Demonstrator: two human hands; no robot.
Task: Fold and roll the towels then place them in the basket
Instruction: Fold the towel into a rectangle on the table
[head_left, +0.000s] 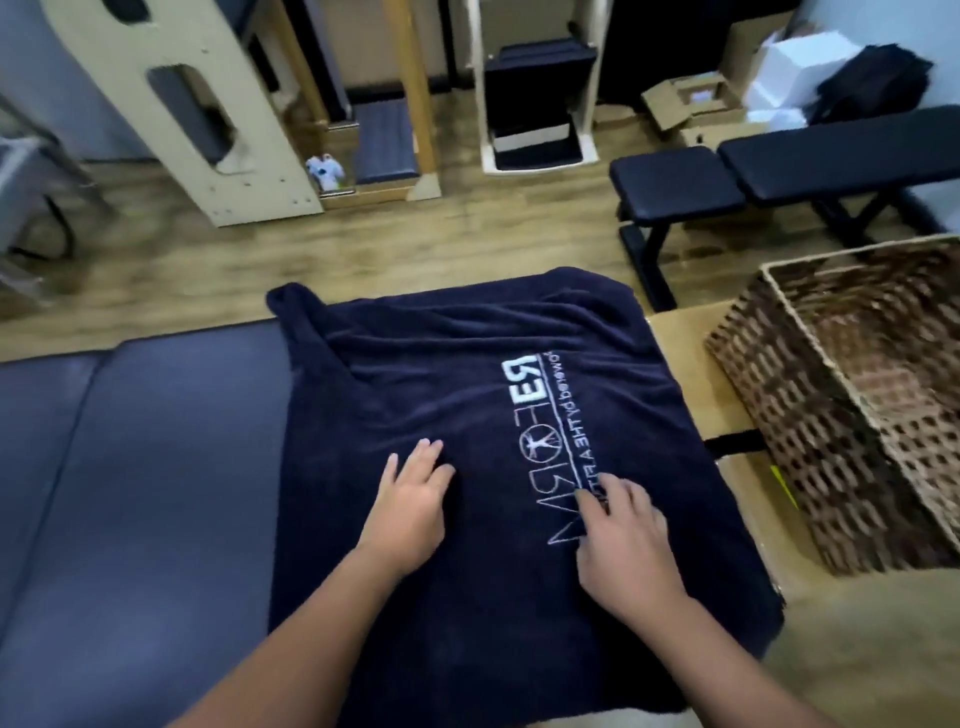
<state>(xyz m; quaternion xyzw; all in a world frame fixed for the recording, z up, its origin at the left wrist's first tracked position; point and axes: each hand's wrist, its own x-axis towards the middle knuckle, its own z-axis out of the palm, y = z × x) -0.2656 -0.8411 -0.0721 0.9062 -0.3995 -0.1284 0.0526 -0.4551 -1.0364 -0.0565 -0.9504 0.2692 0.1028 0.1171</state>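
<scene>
Head view: a dark navy towel (467, 415) with white lettering lies spread over the right end of a padded grey surface (130, 467), its right edge hanging past the surface's right edge toward a cardboard box (691, 364). A woven basket (857, 415) stands on that box, just beside the towel and holding nothing that shows here. The left hand (410, 499) rests flat on the cloth near the middle with its fingers straight and a little spread, gripping nothing. The right hand (623, 540) lies on the lettering with fingers loosely bent against the cloth; it seems to press, not pinch.

The step looks like smoothing before a fold. To do it well, sweep both palms outward toward the far edge, where creases gather and the far left corner is bunched. Straighten that corner first, then bring the edges together evenly so the roll stays tight.
</scene>
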